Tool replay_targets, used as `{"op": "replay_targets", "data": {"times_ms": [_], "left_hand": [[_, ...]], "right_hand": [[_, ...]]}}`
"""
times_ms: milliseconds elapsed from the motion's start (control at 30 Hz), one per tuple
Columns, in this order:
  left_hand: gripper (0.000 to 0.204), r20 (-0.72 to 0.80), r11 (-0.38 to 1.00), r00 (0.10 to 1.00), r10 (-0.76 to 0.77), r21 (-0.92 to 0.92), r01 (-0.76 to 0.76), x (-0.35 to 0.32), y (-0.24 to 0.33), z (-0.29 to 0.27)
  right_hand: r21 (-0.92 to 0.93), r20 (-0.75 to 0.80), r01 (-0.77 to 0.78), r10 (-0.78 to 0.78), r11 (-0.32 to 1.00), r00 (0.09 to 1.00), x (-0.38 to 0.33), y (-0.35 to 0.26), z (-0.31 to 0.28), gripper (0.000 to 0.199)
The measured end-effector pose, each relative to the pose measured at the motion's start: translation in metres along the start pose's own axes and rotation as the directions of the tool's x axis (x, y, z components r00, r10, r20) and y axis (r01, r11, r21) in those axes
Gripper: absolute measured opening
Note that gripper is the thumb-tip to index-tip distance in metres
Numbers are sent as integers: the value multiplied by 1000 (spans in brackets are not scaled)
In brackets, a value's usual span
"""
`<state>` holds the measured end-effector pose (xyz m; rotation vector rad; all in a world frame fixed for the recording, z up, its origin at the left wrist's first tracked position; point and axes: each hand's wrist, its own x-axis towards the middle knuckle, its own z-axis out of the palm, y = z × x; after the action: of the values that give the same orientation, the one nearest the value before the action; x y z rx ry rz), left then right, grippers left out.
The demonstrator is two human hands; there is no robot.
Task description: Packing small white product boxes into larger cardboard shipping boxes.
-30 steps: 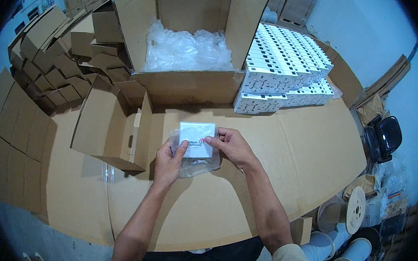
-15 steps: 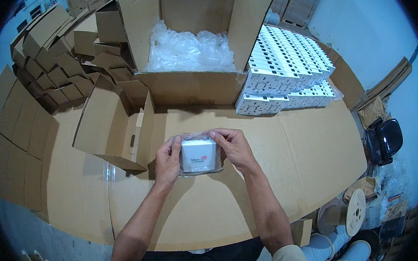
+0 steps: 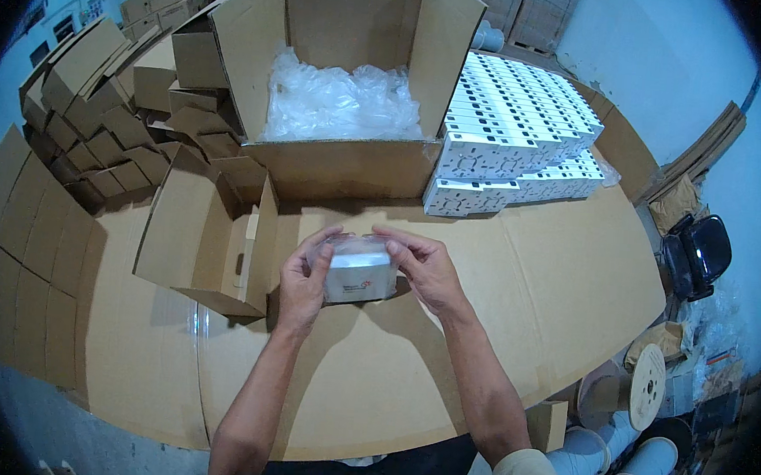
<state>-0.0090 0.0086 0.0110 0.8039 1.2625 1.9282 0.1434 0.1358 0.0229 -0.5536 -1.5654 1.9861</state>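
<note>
Between my two hands is a small white box-shaped device [image 3: 360, 280] inside a clear plastic bag [image 3: 364, 246], with a small red mark on its face. My left hand [image 3: 304, 276] grips the bag's left side, thumb in front. My right hand [image 3: 422, 271] pinches its upper right corner between thumb and fingers. The bag is held over the cardboard-covered table [image 3: 370, 387]. Left of my left hand stands an open brown carton [image 3: 178, 223] with a cardboard insert.
A large open carton [image 3: 332, 168] holding crumpled clear plastic bags [image 3: 346, 103] stands at the back. White patterned boxes [image 3: 483, 156] are stacked at back right. Flattened and folded cartons [image 3: 32, 301] line the left. Cable reels [image 3: 648, 389] and a black chair [image 3: 701, 255] are at right.
The bagged device has tilted, so its top edge shows more. My left fingers have moved up along the bag's top. The view has shifted slightly.
</note>
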Motion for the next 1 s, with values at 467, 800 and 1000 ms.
{"op": "replay_targets", "data": {"times_ms": [467, 800, 1000], "left_hand": [[24, 103, 976, 994, -45, 217, 22, -1, 1, -19], [19, -11, 977, 999, -41, 211, 42, -1, 1, -16], [25, -153, 973, 988, -31, 219, 65, -1, -2, -11]], "right_hand": [[-303, 61, 119, -105, 946, 993, -1, 1, 4, 26], [-296, 27, 104, -100, 950, 995, 4, 7, -3, 15], [-129, -33, 169, -174, 977, 984, 7, 12, 0, 22]]}}
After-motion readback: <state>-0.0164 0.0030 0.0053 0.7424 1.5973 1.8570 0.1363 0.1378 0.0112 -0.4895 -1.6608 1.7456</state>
